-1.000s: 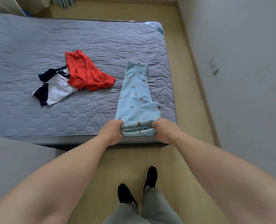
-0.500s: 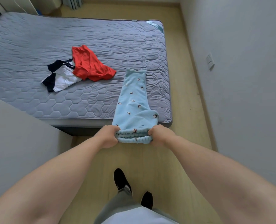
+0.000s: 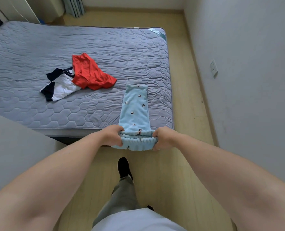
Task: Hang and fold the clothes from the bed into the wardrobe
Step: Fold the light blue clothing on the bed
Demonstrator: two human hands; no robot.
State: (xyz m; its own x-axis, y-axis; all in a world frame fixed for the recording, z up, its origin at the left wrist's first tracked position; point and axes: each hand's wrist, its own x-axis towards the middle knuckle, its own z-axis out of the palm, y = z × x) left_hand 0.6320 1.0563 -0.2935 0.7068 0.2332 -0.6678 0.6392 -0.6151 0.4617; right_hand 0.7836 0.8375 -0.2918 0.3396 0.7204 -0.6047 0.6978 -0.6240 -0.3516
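I grip the gathered waistband of the light-blue fleece trousers with small dark bird prints (image 3: pixel 135 110) in both fists: my left hand (image 3: pixel 113 136) clenches its left end, my right hand (image 3: pixel 161 137) its right end. The waistband hangs off the near edge of the grey quilted mattress (image 3: pixel 38 47); the legs lie flat on it, stretching away from my hands. Well beyond my left hand, a crumpled red garment (image 3: pixel 90 72) overlaps a white and navy shirt (image 3: pixel 61 85).

Pale wood floor (image 3: pixel 185 80), grey wall (image 3: pixel 247 47) bearing what may be a socket plate (image 3: pixel 214 68), blue-grey curtain (image 3: pixel 75 5) beyond
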